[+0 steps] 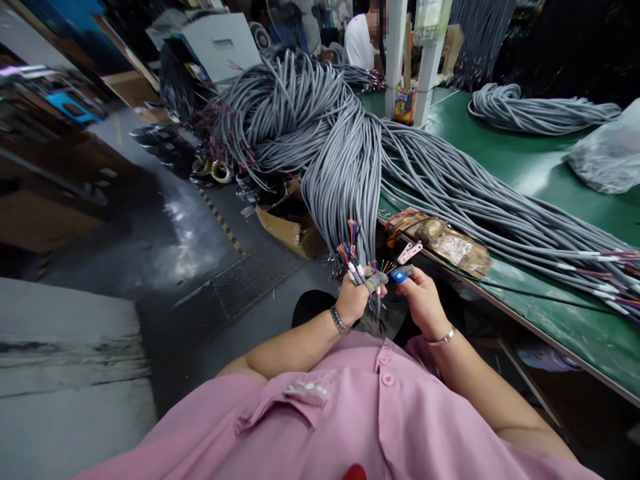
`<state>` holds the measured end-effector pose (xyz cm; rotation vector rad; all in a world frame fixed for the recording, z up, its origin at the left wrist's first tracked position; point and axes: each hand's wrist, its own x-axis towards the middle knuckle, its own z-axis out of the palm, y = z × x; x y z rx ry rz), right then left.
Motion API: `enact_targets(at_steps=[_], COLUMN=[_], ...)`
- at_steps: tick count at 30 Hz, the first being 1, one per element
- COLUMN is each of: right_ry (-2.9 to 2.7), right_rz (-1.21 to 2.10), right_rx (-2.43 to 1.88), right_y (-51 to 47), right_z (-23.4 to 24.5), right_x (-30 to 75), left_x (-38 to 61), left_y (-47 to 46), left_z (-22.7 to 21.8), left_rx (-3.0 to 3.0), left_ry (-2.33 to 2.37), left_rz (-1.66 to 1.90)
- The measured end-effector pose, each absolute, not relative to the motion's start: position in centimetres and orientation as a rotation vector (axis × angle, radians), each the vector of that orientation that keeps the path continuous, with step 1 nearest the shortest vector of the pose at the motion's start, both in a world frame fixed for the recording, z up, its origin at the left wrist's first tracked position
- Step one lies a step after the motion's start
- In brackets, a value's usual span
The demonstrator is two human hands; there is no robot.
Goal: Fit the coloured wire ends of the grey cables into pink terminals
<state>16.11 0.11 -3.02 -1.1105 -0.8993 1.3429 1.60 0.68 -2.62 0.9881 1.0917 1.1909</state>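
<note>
Wearing a pink shirt (350,413), a worker is sitting at the near edge of a green bench (550,180), forearms raised in front of the chest — a wristwatch (340,321) is showing on the left wrist and a thin bracelet (444,339) on the right. The left hand (353,300) is curling into a fist around a cluster of cable ends (353,252), its covered thumb pressing against them; red, blue and green wire tips are fanning out just above the knuckles. The right hand (423,300) is hovering just beside it, thumb and forefinger drawing together in a pinch, a blue finger cap (400,275) on one fingertip; what is sitting between those fingertips is too small to make out.

Just beyond the hands, two pink clips (410,252) and a taped brown packet (450,243) are lying on the bench edge. The held ends are belonging to a thick bundle of grey cables (345,160) that is draping over that edge and trailing back across the bench to a tangled heap. To the left, a cardboard box (290,223) is standing on the dark floor. Farther right, a plastic bag (607,153) and a second coil (530,110) are resting on the green surface — well apart from the hands. At the back, beside a white post (395,53), a person in a white top (359,41) is sitting.
</note>
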Motion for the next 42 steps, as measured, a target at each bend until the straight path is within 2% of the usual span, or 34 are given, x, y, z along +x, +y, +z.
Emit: enact_targets(at_steps=[7, 18, 42], right_ry=[-0.893, -0.869, -0.847], right_rz=[1.433, 1.361, 1.485], right_rx=[-1.065, -1.103, -0.998], right_y=[0.3, 0.3, -0.8], right_z=[-2.4, -2.8, -4.4], right_x=[16.0, 15.8, 16.0], left_x=[1.8, 1.6, 1.7], left_y=[0.6, 0.7, 1.0], left_z=[-2.1, -2.8, -2.4], left_rx=[0.989, 1.002, 0.92], left_ry=[1.102, 1.096, 1.011], left_rz=[1.18, 1.182, 1.286])
